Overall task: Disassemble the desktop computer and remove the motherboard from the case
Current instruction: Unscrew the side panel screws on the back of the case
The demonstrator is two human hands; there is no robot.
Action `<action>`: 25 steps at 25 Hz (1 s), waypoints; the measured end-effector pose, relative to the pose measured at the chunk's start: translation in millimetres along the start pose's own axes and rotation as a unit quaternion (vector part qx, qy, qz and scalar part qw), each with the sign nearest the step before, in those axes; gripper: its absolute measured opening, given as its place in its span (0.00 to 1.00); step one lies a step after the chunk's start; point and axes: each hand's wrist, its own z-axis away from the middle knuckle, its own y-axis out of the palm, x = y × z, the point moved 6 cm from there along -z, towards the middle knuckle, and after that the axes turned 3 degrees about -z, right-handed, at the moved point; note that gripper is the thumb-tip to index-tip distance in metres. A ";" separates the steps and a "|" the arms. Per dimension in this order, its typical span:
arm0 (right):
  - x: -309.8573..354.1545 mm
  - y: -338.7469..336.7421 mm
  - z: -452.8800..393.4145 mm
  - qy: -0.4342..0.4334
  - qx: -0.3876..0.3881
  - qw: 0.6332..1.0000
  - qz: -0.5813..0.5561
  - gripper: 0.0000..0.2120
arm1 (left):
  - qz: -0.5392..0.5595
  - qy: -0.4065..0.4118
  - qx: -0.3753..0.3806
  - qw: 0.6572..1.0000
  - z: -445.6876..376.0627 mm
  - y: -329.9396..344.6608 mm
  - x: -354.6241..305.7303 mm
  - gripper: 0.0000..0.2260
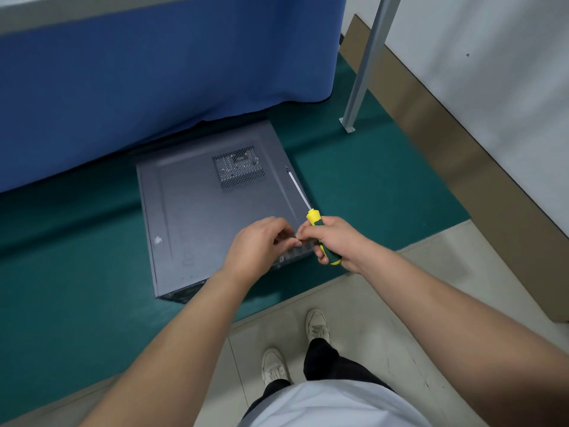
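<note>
A: What is sitting nearest the camera?

B: A white shirt hem, dark trousers and two pale shoes are standing on a beige floor. Two bare forearms are reaching forward from there.

A: Where is the computer?

B: The desktop case is lying flat on its side on a green mat, its grey side panel facing up with a perforated vent toward the far end. The motherboard is not showing — the panel is covering it.

A: What are the hands doing?

B: The left hand is curling its fingers at the case's near rear edge, pinching something small there, though what it is cannot be made out. The right hand is wrapping firmly around the yellow-and-green handle of a screwdriver, shaft pointing away over the panel, while its thumb and forefinger are meeting the left fingertips.

A: How would the case handle?

B: It is looking like stiff sheet steel, probably heavy, with thin edges — best taken by the panel's rear lip once it is freed.

A: Anything crowding it?

B: A blue cloth is hanging just behind the case, touching its far edge, and a metal post is standing off to the right by the wall.
</note>
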 end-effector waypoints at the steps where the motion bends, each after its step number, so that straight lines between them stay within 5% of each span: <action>1: 8.2 -8.4 -8.0 -0.008 -0.003 1.000 0.000 0.02 | -0.007 -0.005 0.014 1.000 -10.1 2.8 4.2 0.08; 9: 83.6 -110.0 -125.0 -0.043 -0.107 0.991 0.068 0.03 | -0.141 -0.013 0.031 0.989 -139.0 14.0 46.9 0.19; 17: 111.5 -152.9 -282.2 -0.055 -0.199 0.962 0.179 0.05 | -0.211 -0.025 -0.021 0.977 -226.1 25.5 89.2 0.17; 25: 138.2 -173.6 -380.9 -0.099 -0.346 0.851 0.381 0.07 | -0.220 -0.014 -0.029 0.975 -225.5 27.0 88.8 0.16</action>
